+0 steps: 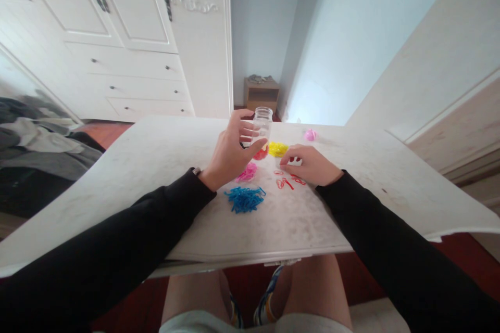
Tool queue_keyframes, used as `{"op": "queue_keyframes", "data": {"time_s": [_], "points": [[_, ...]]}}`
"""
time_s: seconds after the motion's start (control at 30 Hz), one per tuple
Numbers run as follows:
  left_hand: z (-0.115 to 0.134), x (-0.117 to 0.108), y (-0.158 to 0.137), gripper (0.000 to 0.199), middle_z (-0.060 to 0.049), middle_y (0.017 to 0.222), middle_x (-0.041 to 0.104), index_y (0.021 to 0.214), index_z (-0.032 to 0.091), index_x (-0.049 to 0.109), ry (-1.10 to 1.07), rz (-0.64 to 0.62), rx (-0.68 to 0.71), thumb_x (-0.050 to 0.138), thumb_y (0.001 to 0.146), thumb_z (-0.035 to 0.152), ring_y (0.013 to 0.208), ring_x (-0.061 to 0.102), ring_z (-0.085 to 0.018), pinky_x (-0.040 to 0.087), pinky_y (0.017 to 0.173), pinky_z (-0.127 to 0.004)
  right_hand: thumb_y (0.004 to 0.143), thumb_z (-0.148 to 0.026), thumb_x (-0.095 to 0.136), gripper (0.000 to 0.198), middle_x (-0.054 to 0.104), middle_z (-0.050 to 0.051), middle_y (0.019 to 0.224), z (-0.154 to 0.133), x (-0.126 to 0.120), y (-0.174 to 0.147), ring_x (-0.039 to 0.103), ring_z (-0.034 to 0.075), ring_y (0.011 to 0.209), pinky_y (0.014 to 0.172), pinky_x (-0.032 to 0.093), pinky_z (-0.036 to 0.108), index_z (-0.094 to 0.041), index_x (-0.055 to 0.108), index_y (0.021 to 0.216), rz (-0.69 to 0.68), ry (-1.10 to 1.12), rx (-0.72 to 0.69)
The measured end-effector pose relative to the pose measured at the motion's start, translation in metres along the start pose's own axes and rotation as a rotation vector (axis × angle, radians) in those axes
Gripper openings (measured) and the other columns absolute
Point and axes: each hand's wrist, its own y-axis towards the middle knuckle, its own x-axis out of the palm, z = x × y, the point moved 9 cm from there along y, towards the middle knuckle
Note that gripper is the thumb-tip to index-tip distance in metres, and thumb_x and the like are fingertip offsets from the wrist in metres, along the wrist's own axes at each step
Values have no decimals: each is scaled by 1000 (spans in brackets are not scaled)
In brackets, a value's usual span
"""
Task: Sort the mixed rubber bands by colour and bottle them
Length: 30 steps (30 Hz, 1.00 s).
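My left hand is wrapped round a clear jar without a lid, its mouth facing up. Red pieces show at the bottom of the jar. Just to the right, my right hand hovers low over the table with thumb and fingertips pinched together; whatever lies between them is too small to make out. Loose red bands are scattered beneath and beside it. Behind the fingertips sits a yellow pile of small pieces. A pink pile lies under my left hand, with a blue pile of bands nearer to me.
A small pink round object rests near the far edge of the white table. Beyond stand a white wardrobe and a small wooden cabinet. Clothes are heaped at the left.
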Motion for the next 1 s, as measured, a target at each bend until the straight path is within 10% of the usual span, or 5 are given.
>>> {"op": "queue_keyframes", "data": {"time_s": [0.33, 0.7, 1.0], "points": [[9, 3, -4, 61, -1, 100, 71, 130, 22, 50, 120, -41, 86, 79, 77, 12, 91, 71, -15, 61, 82, -31, 84, -18, 70, 10, 69, 3, 77, -5, 11, -2, 59, 15, 72, 69, 44, 29, -17, 71, 74, -122, 75, 50], [11, 5, -4, 62, -1, 103, 76, 123, 21, 55, 310, -129, 22, 82, 69, 8, 91, 70, -18, 54, 81, -32, 93, -32, 66, 13, 68, 1, 82, -3, -44, -8, 65, 17, 75, 70, 52, 32, -21, 63, 86, 439, 247, 25], [9, 11, -6, 60, -3, 106, 76, 125, 22, 54, 354, -204, 3, 79, 71, 10, 94, 70, -19, 54, 80, -32, 89, -31, 72, 11, 70, 1, 81, -16, -42, -7, 63, 16, 74, 70, 53, 33, -22, 68, 85, 400, 212, -70]]}}
